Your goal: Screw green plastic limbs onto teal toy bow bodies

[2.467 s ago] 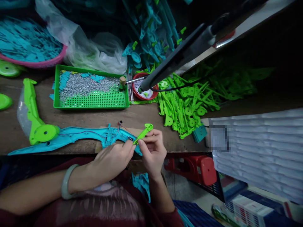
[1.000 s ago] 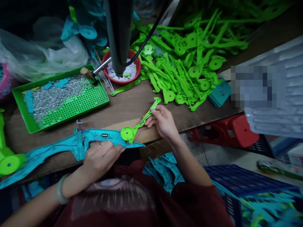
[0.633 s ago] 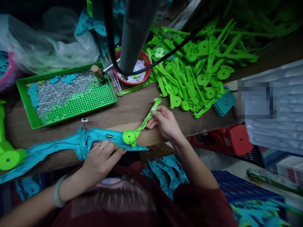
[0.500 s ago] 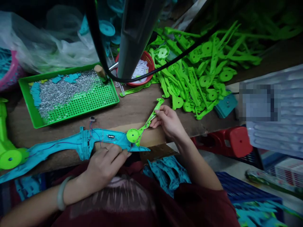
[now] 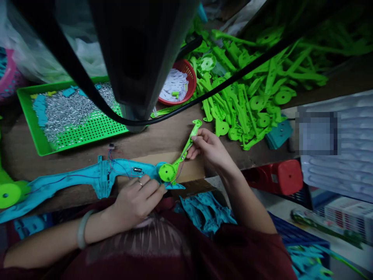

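Observation:
A long blue plastic shell [image 5: 72, 178] lies along the bench's near edge, thin wires running through it. A small silver metal component [image 5: 137, 170] sits inside. My left hand [image 5: 135, 202] has its fingers closed over the shell's near edge, toward its right end. Pinched in my right hand [image 5: 208, 147] is a slim green plastic arm [image 5: 167, 172], its round disc end over the right end of the shell. Whether the disc is fully seated I cannot tell. A small switch-like block [image 5: 111, 146] on wires rests above the shell.
A green basket tray [image 5: 87, 136] of screws stands behind the shell. A dark hanging tool [image 5: 136, 58] and black cable [image 5: 210, 90] cross the view. Farther back are a red basket [image 5: 190, 76] of white pieces and a pile of green parts [image 5: 239, 101]. A red stool [image 5: 288, 177] stands at right.
The green arm's disc has shifted slightly right and toward me over the shell. My left hand has slid a little right. The dark tool looms larger and lower, covering part of the tray.

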Available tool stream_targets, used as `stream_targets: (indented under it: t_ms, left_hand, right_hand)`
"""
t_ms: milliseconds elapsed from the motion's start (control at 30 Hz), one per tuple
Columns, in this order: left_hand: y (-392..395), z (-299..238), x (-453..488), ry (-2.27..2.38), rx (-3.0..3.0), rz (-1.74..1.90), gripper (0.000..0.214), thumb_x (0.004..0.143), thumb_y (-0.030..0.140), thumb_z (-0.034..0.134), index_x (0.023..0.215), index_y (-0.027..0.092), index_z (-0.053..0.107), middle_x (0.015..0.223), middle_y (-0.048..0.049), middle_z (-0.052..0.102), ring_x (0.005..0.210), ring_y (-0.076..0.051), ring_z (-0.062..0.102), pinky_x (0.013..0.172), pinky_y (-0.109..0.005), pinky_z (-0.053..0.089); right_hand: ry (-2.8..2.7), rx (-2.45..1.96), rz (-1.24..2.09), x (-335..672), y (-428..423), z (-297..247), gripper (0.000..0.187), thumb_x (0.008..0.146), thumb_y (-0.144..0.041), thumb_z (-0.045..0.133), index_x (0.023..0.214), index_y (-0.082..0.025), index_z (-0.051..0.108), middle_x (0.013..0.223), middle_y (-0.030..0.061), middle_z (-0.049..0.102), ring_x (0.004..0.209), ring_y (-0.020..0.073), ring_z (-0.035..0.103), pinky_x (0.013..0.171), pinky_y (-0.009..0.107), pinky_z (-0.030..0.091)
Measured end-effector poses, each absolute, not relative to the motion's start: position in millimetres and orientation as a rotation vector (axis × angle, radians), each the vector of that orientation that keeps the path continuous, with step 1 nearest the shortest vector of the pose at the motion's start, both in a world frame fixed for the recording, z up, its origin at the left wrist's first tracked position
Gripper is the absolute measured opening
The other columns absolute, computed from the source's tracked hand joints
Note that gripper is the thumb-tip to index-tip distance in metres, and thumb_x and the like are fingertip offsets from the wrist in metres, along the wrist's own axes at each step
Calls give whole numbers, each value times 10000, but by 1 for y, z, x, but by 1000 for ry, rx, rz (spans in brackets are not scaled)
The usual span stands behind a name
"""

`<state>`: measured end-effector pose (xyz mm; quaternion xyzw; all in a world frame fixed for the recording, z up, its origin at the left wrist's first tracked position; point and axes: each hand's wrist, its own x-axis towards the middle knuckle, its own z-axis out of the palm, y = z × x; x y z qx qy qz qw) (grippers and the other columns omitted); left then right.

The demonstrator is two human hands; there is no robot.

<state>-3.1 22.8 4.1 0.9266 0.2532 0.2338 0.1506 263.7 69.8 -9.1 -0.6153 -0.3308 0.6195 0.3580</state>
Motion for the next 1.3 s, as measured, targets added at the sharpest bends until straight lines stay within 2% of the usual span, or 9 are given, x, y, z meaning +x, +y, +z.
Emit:
stream_targets:
  t_ms: [100, 267, 367, 467, 567, 700, 867, 1067, 1300]
  left_hand:
    - [20, 6, -1, 718, 2666, 661, 230, 974, 143, 420, 1023, 124, 644, 733, -30, 613, 667, -190, 570, 571, -321, 399]
    - [19, 1, -5, 802, 2690, 698, 111, 933, 152, 566, 1017, 160, 639, 662, 16, 565, 604, -147, 535, 551, -299, 364]
    - [19, -2, -7, 820, 2657, 766, 96, 941, 150, 572, 1013, 155, 635, 613, 37, 527, 545, -128, 490, 523, -292, 335]
    - [21, -7, -8, 789, 2636, 800, 90, 941, 136, 571, 1008, 148, 631, 631, 31, 538, 575, -133, 509, 552, -289, 362]
    - [24, -10, -10, 772, 2678, 805, 68, 925, 129, 591, 967, 152, 639, 638, 25, 531, 605, -150, 516, 565, -305, 364]
    - [27, -10, -12, 828, 2675, 750, 73, 941, 148, 567, 927, 169, 637, 638, 20, 494, 592, -162, 478, 545, -321, 339]
    - [26, -12, -15, 979, 2531, 732, 103, 944, 155, 555, 859, 168, 613, 797, -21, 514, 688, -147, 509, 608, -279, 413]
    - [23, -1, -13, 1090, 2388, 762, 88, 954, 159, 530, 915, 145, 608, 885, -38, 471, 679, -109, 512, 571, -216, 431]
    - [23, 4, -11, 1034, 2397, 670, 103, 956, 178, 533, 859, 164, 564, 711, 10, 577, 574, -120, 567, 539, -245, 419]
  right_hand:
    - [-821, -1605, 1562, 263, 70, -11, 354, 763, -436, 688, 858, -234, 413, 492, -51, 646, 427, 154, 658, 384, 194, 512]
    - [-886, -1633, 1573, 252, 76, -15, 291, 814, -407, 629, 869, -236, 400, 498, -61, 632, 410, 141, 633, 395, 210, 515]
    - [-1017, -1718, 1539, 252, 75, -17, 256, 864, -418, 574, 909, -234, 401, 524, -65, 615, 384, 133, 587, 361, 212, 457]
    - [-1360, -1831, 925, 254, 62, -14, 224, 889, -351, 584, 1017, -223, 451, 640, -52, 598, 454, 108, 542, 420, 216, 428]
    - [-1992, -1584, 373, 253, 43, -10, 140, 900, -200, 570, 1032, -213, 526, 834, 26, 620, 683, 131, 582, 596, 246, 484]
    - [-2489, -1201, 447, 248, 28, -11, 121, 932, -133, 489, 1009, -174, 573, 953, 94, 613, 818, 160, 573, 684, 266, 509]
    - [-2398, -1201, 491, 246, 29, -21, 69, 943, -183, 532, 947, -165, 599, 936, 90, 600, 838, 167, 572, 707, 286, 522]
    - [-2422, -1306, 581, 240, 32, -11, 163, 968, -238, 514, 879, -145, 614, 904, 86, 596, 801, 150, 587, 700, 270, 512]
    - [-2521, -1390, 503, 235, 33, -5, 247, 987, -252, 462, 821, -140, 607, 895, 99, 597, 801, 175, 566, 702, 289, 489]
